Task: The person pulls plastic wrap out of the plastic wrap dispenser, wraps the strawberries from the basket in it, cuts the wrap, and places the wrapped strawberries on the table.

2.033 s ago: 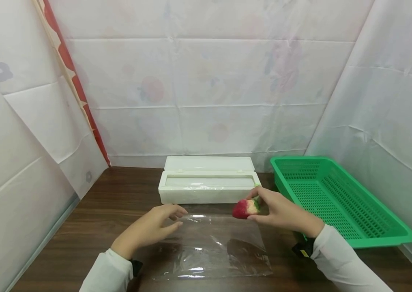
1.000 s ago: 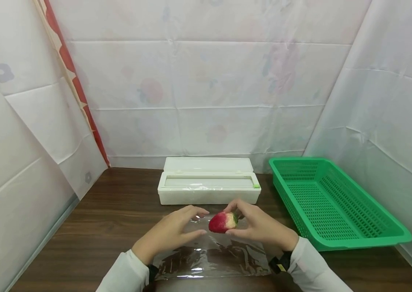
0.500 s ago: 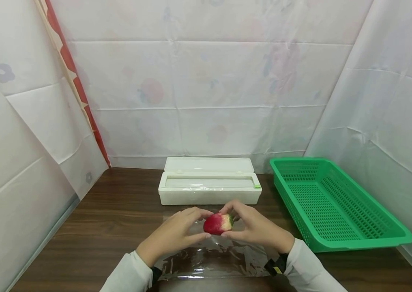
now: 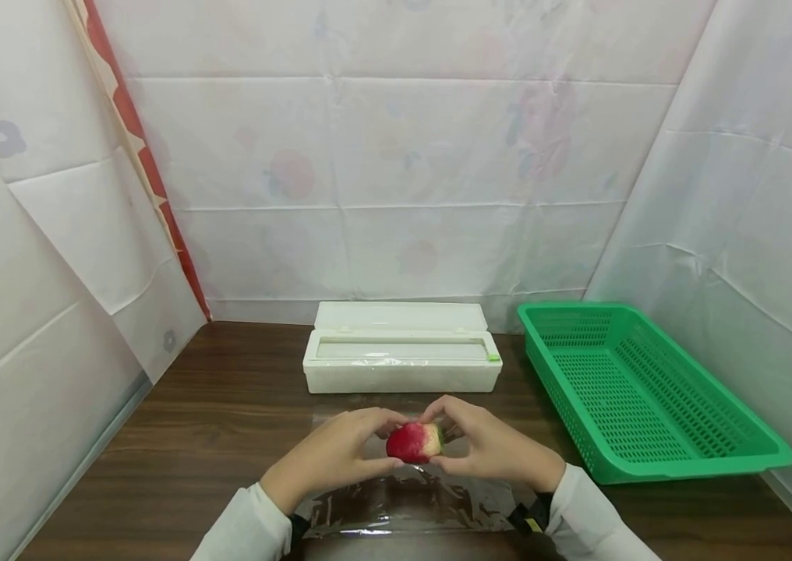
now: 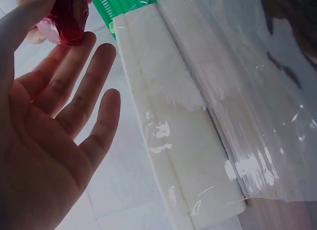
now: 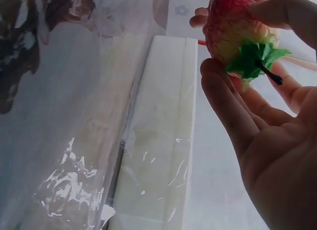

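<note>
I confirm left hand (image 4: 333, 454) now joins right hand (image 4: 490, 448), fingers and thumbs pinching strawberry (image 4: 410, 442), giving two-handed control over film (image 4: 403, 502), white box (image 4: 401, 379) at 12 o'clock

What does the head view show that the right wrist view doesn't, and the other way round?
Only the head view: the green basket on the right, the raised lid of the white box, and the person's white sleeves.

Only the right wrist view: the dark stem sticking out of the strawberry's leafy cap.

Both: the red-and-cream strawberry, the right hand holding it, the white box and the clear film.
</note>
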A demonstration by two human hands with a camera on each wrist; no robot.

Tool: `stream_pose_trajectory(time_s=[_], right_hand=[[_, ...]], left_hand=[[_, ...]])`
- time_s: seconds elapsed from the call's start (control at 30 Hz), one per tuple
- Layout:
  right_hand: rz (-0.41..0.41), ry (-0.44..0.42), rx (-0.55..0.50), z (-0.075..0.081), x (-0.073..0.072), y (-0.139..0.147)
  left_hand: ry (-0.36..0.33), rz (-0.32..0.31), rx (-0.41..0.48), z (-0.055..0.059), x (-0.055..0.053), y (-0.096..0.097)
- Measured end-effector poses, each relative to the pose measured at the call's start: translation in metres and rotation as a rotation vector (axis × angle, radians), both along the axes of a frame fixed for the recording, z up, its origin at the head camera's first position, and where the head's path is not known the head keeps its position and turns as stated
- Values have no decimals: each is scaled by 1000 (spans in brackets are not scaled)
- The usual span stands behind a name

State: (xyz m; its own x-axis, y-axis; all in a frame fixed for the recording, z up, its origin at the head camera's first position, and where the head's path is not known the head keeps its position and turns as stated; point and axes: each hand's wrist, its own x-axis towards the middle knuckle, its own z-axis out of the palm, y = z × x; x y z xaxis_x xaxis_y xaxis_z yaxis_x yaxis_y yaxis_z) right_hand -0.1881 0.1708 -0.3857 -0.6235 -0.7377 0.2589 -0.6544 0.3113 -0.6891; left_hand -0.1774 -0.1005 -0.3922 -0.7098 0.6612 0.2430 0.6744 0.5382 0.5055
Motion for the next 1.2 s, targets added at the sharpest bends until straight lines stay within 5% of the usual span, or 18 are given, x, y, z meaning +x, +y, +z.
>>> stream_pose_trajectory(time_s=[0.27,0.47,1.2], right_hand=[[16,-43,89,-7,3,3],[35,18,158,-11,4,2],[94,3,265,-18,14,-8]], left_hand=[[20,-51,-76,-2,2,3],[-33,-71,-119,-3,2,5],[-169,-129,-163,-4,8,5]])
